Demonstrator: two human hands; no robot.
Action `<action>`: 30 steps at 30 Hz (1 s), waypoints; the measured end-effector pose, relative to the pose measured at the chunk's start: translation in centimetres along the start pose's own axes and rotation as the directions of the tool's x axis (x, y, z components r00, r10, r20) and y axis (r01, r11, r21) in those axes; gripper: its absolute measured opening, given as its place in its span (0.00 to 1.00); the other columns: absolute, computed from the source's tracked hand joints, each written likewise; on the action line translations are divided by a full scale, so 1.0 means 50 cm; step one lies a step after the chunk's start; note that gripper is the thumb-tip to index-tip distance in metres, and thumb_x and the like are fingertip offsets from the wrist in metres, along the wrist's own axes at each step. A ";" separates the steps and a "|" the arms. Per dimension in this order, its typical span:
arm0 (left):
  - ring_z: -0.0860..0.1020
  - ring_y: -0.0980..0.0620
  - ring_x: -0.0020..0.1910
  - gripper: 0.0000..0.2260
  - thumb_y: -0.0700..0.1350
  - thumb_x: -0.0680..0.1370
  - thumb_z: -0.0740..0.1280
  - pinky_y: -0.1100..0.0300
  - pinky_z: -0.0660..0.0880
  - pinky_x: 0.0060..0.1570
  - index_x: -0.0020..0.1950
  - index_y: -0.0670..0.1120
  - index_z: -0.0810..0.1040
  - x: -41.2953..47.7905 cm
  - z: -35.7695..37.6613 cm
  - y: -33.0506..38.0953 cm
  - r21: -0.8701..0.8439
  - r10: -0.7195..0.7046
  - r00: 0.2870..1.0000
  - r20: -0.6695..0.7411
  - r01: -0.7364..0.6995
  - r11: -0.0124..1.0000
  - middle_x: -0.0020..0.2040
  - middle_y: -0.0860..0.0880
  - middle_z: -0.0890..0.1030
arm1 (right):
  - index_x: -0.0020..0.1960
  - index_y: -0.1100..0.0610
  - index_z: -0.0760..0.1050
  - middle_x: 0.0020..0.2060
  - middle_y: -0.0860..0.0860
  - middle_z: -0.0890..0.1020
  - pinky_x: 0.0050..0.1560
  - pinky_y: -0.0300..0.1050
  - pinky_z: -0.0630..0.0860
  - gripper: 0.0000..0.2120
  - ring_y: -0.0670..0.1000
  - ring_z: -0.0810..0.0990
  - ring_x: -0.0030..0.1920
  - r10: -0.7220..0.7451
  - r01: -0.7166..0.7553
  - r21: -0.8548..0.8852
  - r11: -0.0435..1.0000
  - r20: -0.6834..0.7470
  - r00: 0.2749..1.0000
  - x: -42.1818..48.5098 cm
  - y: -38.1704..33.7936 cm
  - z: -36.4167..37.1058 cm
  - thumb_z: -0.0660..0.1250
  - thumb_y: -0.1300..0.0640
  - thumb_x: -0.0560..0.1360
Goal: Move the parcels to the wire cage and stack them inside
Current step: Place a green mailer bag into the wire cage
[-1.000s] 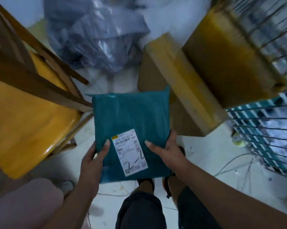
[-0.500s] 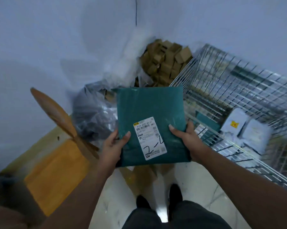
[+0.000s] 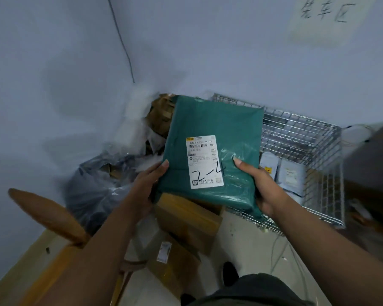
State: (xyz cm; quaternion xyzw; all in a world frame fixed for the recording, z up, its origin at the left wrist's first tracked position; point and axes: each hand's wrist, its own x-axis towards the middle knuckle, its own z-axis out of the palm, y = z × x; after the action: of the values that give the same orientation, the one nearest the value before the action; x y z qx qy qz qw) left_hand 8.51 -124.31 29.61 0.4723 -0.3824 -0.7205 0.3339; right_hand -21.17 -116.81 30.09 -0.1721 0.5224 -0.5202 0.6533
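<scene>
Seen from the head camera, the person held a teal parcel (image 3: 210, 151) nearly flat in front of them, its white label (image 3: 205, 162) facing up. It was in the air at the near-left corner of the wire cage (image 3: 301, 129). It crossed the cage's rim in the view, though I could not tell whether it was yet over the inside.

The left hand (image 3: 146, 184) gripped the parcel's left edge, thumb on top and fingers out of sight beneath. The right hand (image 3: 261, 186) clasped the right edge the same way. I judged the two-handed hold kept the soft bag level for laying it down flat.

Inside the cage, toward its right, pale parcels (image 3: 292, 175) lay flat on the bottom. Left of the cage, cardboard boxes (image 3: 186, 217) and a dark plastic bag (image 3: 93, 184) sat on the floor.
</scene>
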 end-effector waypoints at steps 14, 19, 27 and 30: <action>0.85 0.45 0.59 0.36 0.62 0.65 0.83 0.45 0.84 0.53 0.69 0.51 0.79 0.154 0.193 -0.031 -0.063 -0.104 0.994 -0.038 0.101 0.993 0.63 0.47 0.85 | 0.71 0.54 0.75 0.61 0.55 0.86 0.57 0.57 0.84 0.29 0.59 0.86 0.60 -0.049 0.049 -0.053 0.997 -0.010 0.999 0.054 -0.133 -0.154 0.80 0.50 0.74; 0.82 0.44 0.65 0.37 0.63 0.66 0.82 0.40 0.80 0.63 0.72 0.52 0.77 0.222 0.268 -0.052 -0.115 -0.139 0.990 -0.011 0.136 0.984 0.66 0.47 0.84 | 0.72 0.54 0.73 0.61 0.55 0.86 0.56 0.58 0.85 0.34 0.59 0.86 0.59 -0.069 0.067 -0.075 0.995 -0.017 0.998 0.119 -0.195 -0.238 0.82 0.51 0.71; 0.83 0.43 0.63 0.29 0.58 0.71 0.79 0.41 0.81 0.61 0.69 0.48 0.80 0.298 0.372 -0.066 -0.095 -0.095 0.986 -0.138 0.082 0.992 0.64 0.45 0.85 | 0.69 0.49 0.76 0.59 0.52 0.87 0.59 0.56 0.83 0.37 0.56 0.87 0.57 0.010 -0.013 -0.124 0.992 -0.022 1.000 0.212 -0.252 -0.339 0.85 0.43 0.65; 0.84 0.43 0.63 0.28 0.58 0.72 0.78 0.43 0.81 0.60 0.68 0.48 0.81 0.321 0.366 -0.064 -0.083 -0.109 0.978 -0.177 0.096 0.992 0.63 0.44 0.85 | 0.67 0.47 0.77 0.56 0.49 0.88 0.47 0.46 0.86 0.35 0.52 0.88 0.53 0.077 -0.080 -0.088 0.993 -0.034 0.996 0.243 -0.249 -0.339 0.84 0.43 0.64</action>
State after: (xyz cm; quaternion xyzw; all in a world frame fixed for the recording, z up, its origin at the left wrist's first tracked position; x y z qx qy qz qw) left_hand -14.31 -131.98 24.79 0.5424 -0.2987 -0.7044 0.3468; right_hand -43.07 -126.83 26.83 -0.1725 0.5614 -0.4729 0.6569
